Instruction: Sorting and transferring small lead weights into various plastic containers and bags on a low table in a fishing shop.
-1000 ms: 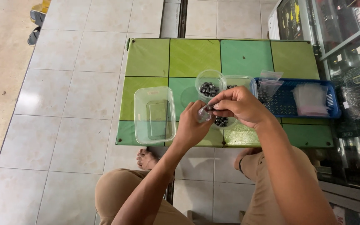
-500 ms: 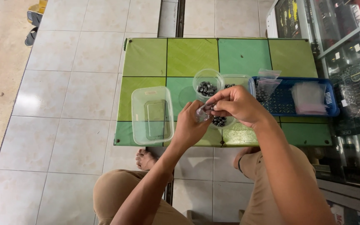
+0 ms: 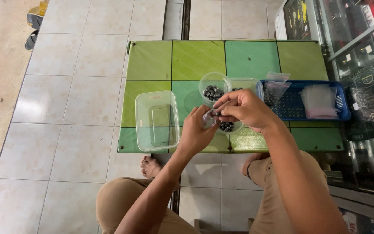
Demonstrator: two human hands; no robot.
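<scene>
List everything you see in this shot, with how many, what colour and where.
small clear bag: one, transparent, pinched between both hands above the table's front edge
round tub of dark pieces: one, clear with grey-black contents, table centre
second tub of dark pieces: one, clear, partly hidden under the right hand
rectangular container: one, clear, no contents visible, table's left front
basket: one, blue, table's right side, holding clear bags
folding table: one, green squares
sandals: dark, on the floor, top left corner
glass display case: one, far right
left hand: one, grip on the bag
right hand: one, fingers at the bag's mouth
</scene>
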